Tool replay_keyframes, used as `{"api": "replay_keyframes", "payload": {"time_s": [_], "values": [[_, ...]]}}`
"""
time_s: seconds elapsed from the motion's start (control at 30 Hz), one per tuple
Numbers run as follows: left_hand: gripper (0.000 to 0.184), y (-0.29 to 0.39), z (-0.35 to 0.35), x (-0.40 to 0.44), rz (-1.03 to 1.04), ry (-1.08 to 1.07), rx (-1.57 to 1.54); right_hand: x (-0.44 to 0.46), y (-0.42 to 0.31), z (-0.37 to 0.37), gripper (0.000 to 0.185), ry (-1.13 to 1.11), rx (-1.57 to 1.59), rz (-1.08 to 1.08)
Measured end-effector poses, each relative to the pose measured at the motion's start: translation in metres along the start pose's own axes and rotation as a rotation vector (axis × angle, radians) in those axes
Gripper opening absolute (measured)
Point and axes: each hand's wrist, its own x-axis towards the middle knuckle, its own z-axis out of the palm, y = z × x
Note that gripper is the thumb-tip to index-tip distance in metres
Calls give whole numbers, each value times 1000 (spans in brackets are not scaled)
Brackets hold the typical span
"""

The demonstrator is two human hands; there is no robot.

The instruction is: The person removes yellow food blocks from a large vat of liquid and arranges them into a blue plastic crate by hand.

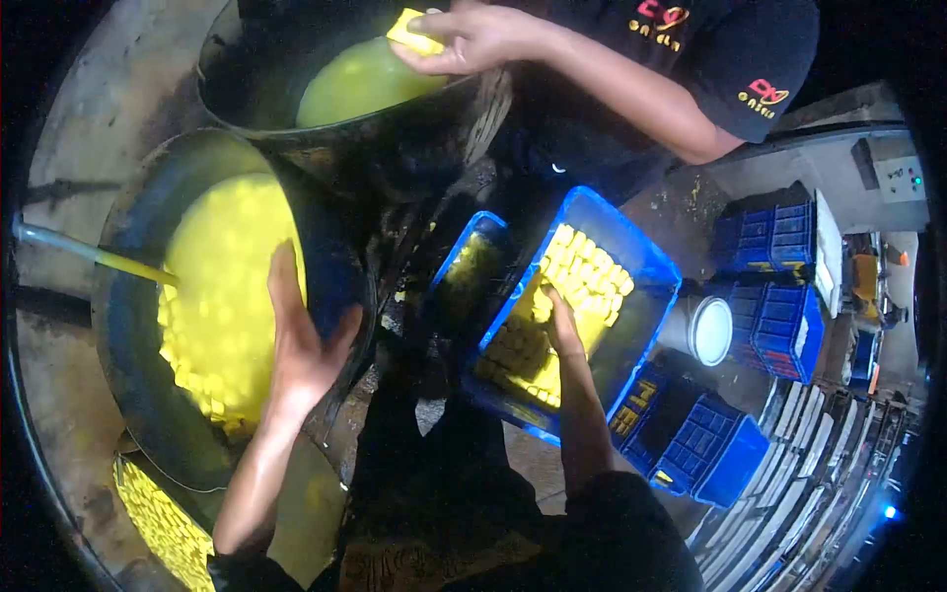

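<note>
Over the right side of a large round vat [123, 326], my left hand [301, 345] has its fingers spread and holds nothing. Yellow liquid [222, 266] with many yellow blocks fills the vat. My right hand [562, 321] reaches into a blue crate [646, 261], its fingers closed around a yellow block [543, 303]. Rows of yellow blocks [587, 271] lie in that crate around the hand. A co-worker's hand [478, 39] holds another yellow block [414, 32] over a second vat [335, 128].
A pole [99, 255] leans into the near vat. A small blue container [473, 266] stands between vat and crate. More yellow blocks [163, 523] lie at lower left. To the right are a white bucket [710, 331], stacked blue crates [779, 237] and another blue crate [710, 449].
</note>
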Motion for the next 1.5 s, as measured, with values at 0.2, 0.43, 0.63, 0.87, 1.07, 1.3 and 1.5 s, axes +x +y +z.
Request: {"api": "replay_keyframes", "payload": {"time_s": [0.2, 0.43, 0.63, 0.87, 1.07, 1.3, 1.5], "values": [[90, 31, -1, 10, -305, -131, 2, 63, 50, 82, 42, 255, -889, 84], [92, 2, -39, -1, -495, -13, -662, 70, 75, 75, 37, 168, -973, 11], [72, -57, -156, 8, -478, 282, -255, 106, 120, 11, 34, 136, -706, -266], [36, -222, -152, -47, -599, -113, -238, -85, -212, 70, 16, -77, -97, -681], [72, -286, 6, -107, -664, -188, 247, -209, -376, 295, 19, -690, -624, -1312], [31, -311, 26, -107, -381, -648, 227, -132, -260, 483, 49, -771, -1742, -1464], [24, -317, -19, -100, -455, -526, -183, -55, -181, 518, 27, -867, -2037, -1070]]}}
